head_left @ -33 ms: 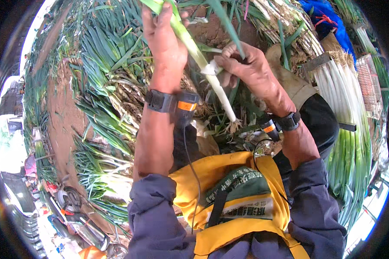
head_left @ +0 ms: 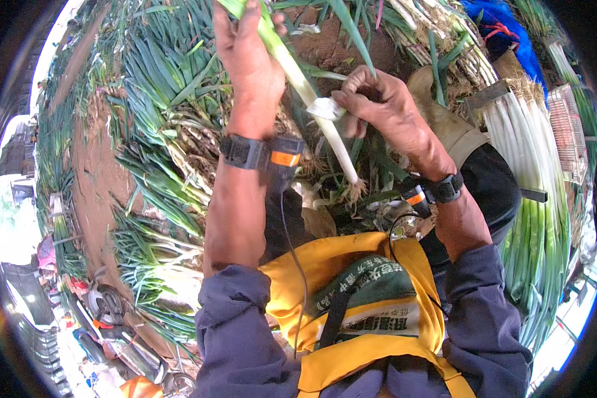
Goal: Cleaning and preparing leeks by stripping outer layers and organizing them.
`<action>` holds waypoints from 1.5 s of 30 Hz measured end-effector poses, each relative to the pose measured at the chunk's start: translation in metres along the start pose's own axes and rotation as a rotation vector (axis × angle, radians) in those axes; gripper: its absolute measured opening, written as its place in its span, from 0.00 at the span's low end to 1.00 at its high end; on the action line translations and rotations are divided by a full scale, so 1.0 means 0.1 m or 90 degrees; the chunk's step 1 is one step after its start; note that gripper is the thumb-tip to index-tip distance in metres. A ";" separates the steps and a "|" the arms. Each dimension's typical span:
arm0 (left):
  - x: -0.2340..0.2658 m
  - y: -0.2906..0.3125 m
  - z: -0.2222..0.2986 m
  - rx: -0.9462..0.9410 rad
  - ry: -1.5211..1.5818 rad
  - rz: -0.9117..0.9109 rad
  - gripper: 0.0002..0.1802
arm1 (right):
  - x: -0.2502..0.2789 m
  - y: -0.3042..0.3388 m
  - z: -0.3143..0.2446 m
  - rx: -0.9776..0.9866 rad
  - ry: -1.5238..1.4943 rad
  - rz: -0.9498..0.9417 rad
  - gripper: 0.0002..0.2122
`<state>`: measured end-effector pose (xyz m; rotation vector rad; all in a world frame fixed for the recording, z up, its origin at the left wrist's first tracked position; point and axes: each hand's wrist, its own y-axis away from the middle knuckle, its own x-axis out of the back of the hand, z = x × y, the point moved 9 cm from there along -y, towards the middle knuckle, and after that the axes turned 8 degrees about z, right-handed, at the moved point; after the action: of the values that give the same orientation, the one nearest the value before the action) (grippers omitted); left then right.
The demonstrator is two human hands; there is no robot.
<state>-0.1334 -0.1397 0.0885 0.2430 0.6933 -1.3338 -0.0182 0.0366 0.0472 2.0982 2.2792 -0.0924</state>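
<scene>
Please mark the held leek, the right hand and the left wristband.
Held leek (head_left: pixel 299 81), head view: its pale stalk.
Right hand (head_left: pixel 387 109), head view: back of the hand.
Left wristband (head_left: pixel 243 152), head view: its black strap.

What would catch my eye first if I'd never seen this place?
Likely the long green onion, held slantwise at upper centre in the left hand, with the right hand at a white flap on it. Below, a yellow apron stands out; at right lies a neat bundle of white-stemmed onions.
</scene>
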 end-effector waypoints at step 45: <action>0.79 -0.45 0.19 0.062 0.077 0.135 0.14 | -0.29 0.03 0.50 0.257 0.407 0.146 0.09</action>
<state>-0.1646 -0.2241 0.0667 0.4659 0.6838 -1.1576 -0.0135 0.0044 -0.0005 2.9346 2.4609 0.1685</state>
